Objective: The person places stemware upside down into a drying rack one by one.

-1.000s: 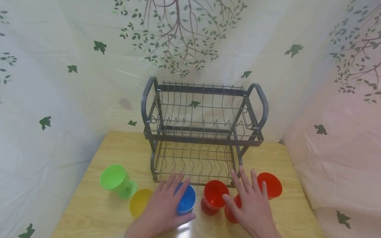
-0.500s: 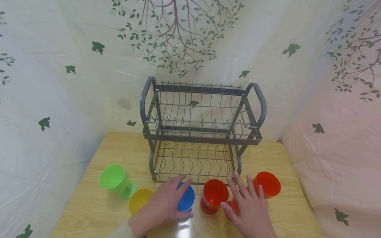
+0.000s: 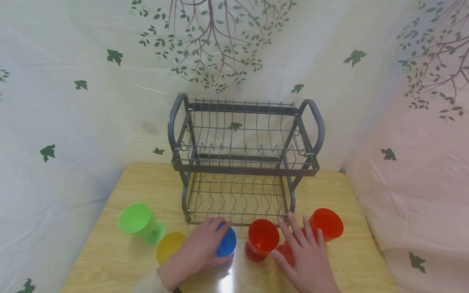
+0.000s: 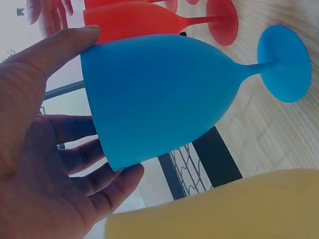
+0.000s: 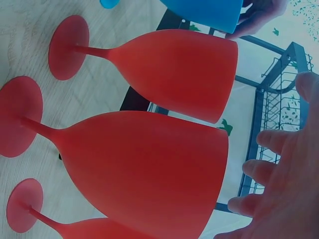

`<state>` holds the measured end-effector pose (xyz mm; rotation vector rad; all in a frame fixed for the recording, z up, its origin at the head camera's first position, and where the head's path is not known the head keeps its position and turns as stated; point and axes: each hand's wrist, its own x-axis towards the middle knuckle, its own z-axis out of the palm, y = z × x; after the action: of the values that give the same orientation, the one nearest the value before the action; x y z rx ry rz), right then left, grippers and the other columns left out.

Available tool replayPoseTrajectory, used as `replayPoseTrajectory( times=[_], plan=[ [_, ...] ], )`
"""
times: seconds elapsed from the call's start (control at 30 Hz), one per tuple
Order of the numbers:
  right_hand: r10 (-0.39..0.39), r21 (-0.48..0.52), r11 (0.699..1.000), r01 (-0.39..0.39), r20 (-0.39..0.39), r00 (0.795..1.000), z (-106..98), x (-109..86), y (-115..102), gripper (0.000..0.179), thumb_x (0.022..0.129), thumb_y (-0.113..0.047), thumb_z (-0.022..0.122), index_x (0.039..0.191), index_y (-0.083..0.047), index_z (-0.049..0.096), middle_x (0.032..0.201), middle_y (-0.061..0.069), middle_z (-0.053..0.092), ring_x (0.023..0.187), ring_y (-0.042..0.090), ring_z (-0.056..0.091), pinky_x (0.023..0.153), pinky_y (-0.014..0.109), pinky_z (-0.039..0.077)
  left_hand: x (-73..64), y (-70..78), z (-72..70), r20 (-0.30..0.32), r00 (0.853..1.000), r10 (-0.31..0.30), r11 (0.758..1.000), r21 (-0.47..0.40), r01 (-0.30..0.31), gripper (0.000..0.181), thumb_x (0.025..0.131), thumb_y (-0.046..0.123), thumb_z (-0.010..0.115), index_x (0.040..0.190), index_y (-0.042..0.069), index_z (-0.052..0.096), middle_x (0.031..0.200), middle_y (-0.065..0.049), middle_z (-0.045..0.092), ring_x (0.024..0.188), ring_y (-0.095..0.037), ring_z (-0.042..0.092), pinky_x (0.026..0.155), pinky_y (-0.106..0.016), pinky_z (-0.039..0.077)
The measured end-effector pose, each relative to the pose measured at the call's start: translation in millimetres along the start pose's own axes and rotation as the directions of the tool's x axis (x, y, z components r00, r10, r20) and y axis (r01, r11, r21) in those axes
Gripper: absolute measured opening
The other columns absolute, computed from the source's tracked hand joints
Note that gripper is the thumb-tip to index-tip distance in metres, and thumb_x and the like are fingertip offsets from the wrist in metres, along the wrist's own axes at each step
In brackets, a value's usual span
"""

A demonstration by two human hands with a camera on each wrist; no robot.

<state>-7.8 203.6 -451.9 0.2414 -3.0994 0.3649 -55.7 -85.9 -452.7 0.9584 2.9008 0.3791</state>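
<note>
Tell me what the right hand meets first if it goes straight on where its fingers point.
Most likely the dish rack, near its lower right front corner: in the head view, the right hand points there. Depth is unclear; on a lower path, the red cup beneath may come first.

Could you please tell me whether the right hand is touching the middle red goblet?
Apart: the right wrist view shows a strip of background between the right hand and the rim of the middle red goblet.
</note>
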Motion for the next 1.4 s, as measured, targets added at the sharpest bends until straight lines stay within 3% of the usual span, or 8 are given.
replayPoseTrajectory(
  times=[0.1,0.2,0.4,0.63,0.8,0.97,1.2,1.4],
  plan=[
    [0.006,0.015,1.000,-0.006,0.010,1.000,-0.5,-0.8,1.0,0.086,0.093,-0.068,0.059,0.163,-0.027,0.034,0.170,0.008,0.026,0.153,0.048,0.014,0.113,0.080,0.018,-3.6,-0.5,-1.6,-0.007,1.000,-0.009,1.000,-0.025,0.009,0.080,0.081,0.054,0.080,0.143,0.008,0.058,0.139,-0.012,0.057,0.124,-0.033,0.055,0.101,-0.051,0.054],
    [0.011,0.030,0.999,-0.011,0.010,1.000,-1.7,-2.4,2.3,0.085,0.093,-0.065,0.061,0.163,-0.025,0.035,0.170,0.010,0.027,0.153,0.049,0.013,0.113,0.080,0.017,-9.6,-0.1,-6.5,-0.011,0.999,-0.046,0.994,-0.103,0.044,0.077,0.082,0.051,0.081,0.143,0.010,0.058,0.139,-0.014,0.055,0.122,-0.033,0.055,0.097,-0.050,0.056],
    [0.011,0.058,0.998,-0.011,0.004,1.000,-4.6,-2.0,2.8,0.082,0.094,-0.060,0.064,0.162,-0.022,0.038,0.170,0.011,0.027,0.153,0.049,0.012,0.112,0.081,0.016,-24.9,-1.2,-24.9,-0.040,0.989,-0.144,0.961,-0.246,0.130,0.077,0.080,0.049,0.085,0.143,0.013,0.059,0.139,-0.015,0.051,0.119,-0.032,0.056,0.086,-0.047,0.062],
    [0.019,0.108,0.994,-0.020,0.010,1.000,-8.9,0.2,1.3,0.081,0.095,-0.060,0.062,0.162,-0.021,0.037,0.170,0.012,0.026,0.153,0.050,0.009,0.112,0.081,0.015,-42.2,-8.1,-49.1,-0.061,0.960,-0.272,0.913,-0.333,0.237,0.081,0.076,0.051,0.089,0.145,0.021,0.059,0.141,-0.006,0.052,0.122,-0.030,0.058,0.086,-0.050,0.062],
    [0.012,0.117,0.993,-0.013,0.008,1.000,-10.7,0.8,-1.0,0.081,0.095,-0.058,0.063,0.162,-0.020,0.037,0.170,0.012,0.024,0.154,0.049,0.009,0.112,0.081,0.015,-53.4,-10.7,-63.9,-0.083,0.941,-0.327,0.878,-0.394,0.270,0.078,0.076,0.059,0.086,0.142,0.027,0.060,0.140,-0.002,0.052,0.121,-0.029,0.059,0.085,-0.051,0.062],
    [0.000,0.124,0.992,0.001,-0.007,1.000,-10.2,0.1,-5.7,0.080,0.096,-0.056,0.062,0.163,-0.021,0.035,0.171,0.011,0.023,0.154,0.048,0.009,0.113,0.080,0.016,-68.3,-13.9,-81.2,-0.118,0.929,-0.352,0.842,-0.474,0.259,0.076,0.078,0.063,0.082,0.141,0.025,0.061,0.138,-0.002,0.052,0.119,-0.035,0.059,0.081,-0.053,0.062],
    [-0.010,0.145,0.989,0.014,-0.032,0.999,-11.0,-0.3,-9.2,0.080,0.097,-0.059,0.059,0.164,-0.026,0.032,0.171,0.009,0.024,0.154,0.048,0.012,0.114,0.079,0.017,-86.1,-28.7,-93.5,-0.194,0.913,-0.358,0.799,-0.571,0.192,0.066,0.084,0.043,0.085,0.141,0.020,0.061,0.138,-0.004,0.056,0.125,-0.037,0.058,0.086,-0.053,0.061],
    [-0.009,0.147,0.989,0.015,-0.037,0.999,-10.2,-0.7,-9.8,0.080,0.097,-0.062,0.055,0.164,-0.025,0.032,0.171,0.007,0.023,0.154,0.048,0.012,0.114,0.079,0.017,-91.6,-35.7,-92.4,-0.184,0.902,-0.391,0.699,-0.697,0.162,0.060,0.090,0.026,0.082,0.144,0.021,0.058,0.140,-0.005,0.055,0.129,-0.039,0.053,0.091,-0.056,0.059]
  ],
)
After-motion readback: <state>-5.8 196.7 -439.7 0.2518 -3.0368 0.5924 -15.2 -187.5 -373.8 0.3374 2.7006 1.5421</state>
